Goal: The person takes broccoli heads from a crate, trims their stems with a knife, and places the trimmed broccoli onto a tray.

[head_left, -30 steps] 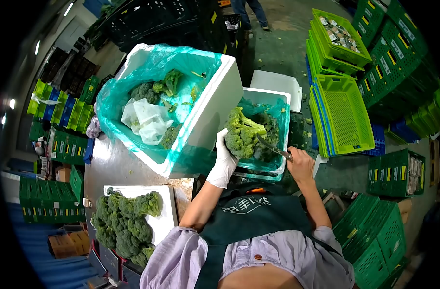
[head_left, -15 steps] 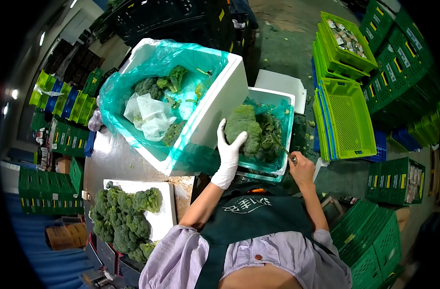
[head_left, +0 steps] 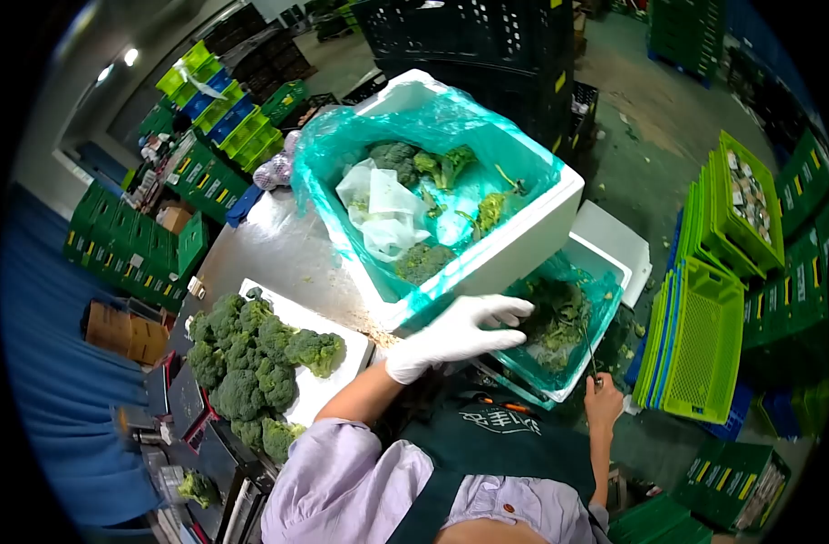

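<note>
Left hand (head_left: 464, 337) has turned to point rightward, fingers parted.

the tabletop (head_left: 283, 254) was smooth grey metal, spreading out at nine o'clock with light glaring off it. at twelve o'clock a large white foam box (head_left: 530, 243), lined with thin green plastic, stood on it. a white board (head_left: 320, 393) lay at seven o'clock, carrying a heap of broccoli heads (head_left: 237, 394); a rough tan patch (head_left: 381, 336) showed between board and box. a small pale block (head_left: 197, 287) sat at the edge towards nine o'clock. the greenish floor (head_left: 668, 113) opened at two o'clock, and stacked lime-green crates (head_left: 702, 340) stood there around three o'clock.
</note>
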{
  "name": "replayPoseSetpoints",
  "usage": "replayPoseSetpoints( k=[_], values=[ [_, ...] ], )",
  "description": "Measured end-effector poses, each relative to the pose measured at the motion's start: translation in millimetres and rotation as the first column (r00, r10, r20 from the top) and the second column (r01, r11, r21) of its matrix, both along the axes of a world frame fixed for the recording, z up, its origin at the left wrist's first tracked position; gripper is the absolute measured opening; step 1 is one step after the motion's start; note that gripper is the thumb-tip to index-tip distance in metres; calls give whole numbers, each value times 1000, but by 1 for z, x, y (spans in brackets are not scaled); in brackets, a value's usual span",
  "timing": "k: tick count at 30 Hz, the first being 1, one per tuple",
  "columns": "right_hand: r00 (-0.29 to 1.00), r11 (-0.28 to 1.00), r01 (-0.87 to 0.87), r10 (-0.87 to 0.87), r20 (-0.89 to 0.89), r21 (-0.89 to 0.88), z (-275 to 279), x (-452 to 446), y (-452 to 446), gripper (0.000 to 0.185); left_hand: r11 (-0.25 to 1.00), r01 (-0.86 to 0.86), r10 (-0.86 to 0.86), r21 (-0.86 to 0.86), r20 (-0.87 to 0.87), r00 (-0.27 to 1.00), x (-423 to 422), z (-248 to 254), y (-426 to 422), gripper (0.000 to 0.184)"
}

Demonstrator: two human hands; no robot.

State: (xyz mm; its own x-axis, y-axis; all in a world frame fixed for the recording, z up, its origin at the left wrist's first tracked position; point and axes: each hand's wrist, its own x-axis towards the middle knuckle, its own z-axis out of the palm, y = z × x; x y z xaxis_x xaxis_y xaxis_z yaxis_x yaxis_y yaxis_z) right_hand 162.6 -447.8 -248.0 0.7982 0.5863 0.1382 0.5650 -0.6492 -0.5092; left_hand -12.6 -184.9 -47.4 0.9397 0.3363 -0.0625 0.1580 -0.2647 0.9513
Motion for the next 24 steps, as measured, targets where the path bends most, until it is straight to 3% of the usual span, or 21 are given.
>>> replayPoseSetpoints(
  k=[1, 3, 5, 8, 9, 10, 11, 13, 14, 16, 17, 19, 21, 23, 24],
  values=[
    [1000, 1000, -15, 15, 3, 8, -1, 1, 1, 16, 998, -13, 13, -53, 6, 1000, -7, 14, 14, 51],
    [999, 999, -1, -1, -41, -37, -1, 4, 5, 17, 941, -118, 122, 316, 8, 993, -15, 38, 55, 49],
    [999, 997, -15, 12, -40, -71, -10, 9, 7, 18, 868, -285, 357, 407, -112, 927, -13, 49, 100, 51],
    [996, 997, -27, 21, -84, -74, -5, 11, 15, 16, 631, -203, 482, 749, -172, 859, -11, 25, 202, 59],
    [996, 997, -36, 31, -84, -69, -6, 12, 18, 16, 530, -171, 537, 831, -172, 826, -12, 7, 236, 63],
    [997, 997, -42, 38, -74, -61, -7, 13, 19, 16, 518, -125, 609, 846, -262, 748, -11, 0, 259, 74],
    [997, 997, -48, 44, -64, -53, -10, 14, 20, 15, 388, -24, 669, 921, -264, 694, -15, -23, 289, 81],
    [996, 997, -58, 54, -66, -56, -15, 16, 21, 15, 317, 143, 667, 938, -328, 669, -32, -51, 315, 70],
    [997, 997, -46, 42, -64, -68, -17, 17, 21, 15, 320, 320, 572, 892, -451, 685, -35, -77, 336, 55],
    [992, 996, 3, -14, -125, -85, -10, 16, 25, 19, 198, 237, 545, 951, -307, 780, -32, -80, 336, 22],
    [992, 997, -3, -8, -129, -83, -11, 17, 27, 19, 276, 219, 543, 936, -339, 768, -21, -82, 328, 20],
    [988, 998, -1, -10, -155, -69, -15, 16, 26, 19, 436, 111, 366, 893, -288, 885, -13, -65, 300, 21],
    [985, 993, 4, -24, -174, -114, -15, 15, 32, 19, 490, 300, 273, 818, -471, 839, 18, -49, 253, 20],
    [986, 992, -13, -9, -169, -129, -22, 15, 33, 18, 714, 225, 66, 663, -383, 921, 36, -18, 202, 32],
    [983, 989, -12, -16, -185, -148, -22, 15, 36, 19, 772, 201, 42, 604, -363, 931, 46, -21, 191, 42]
  ],
)
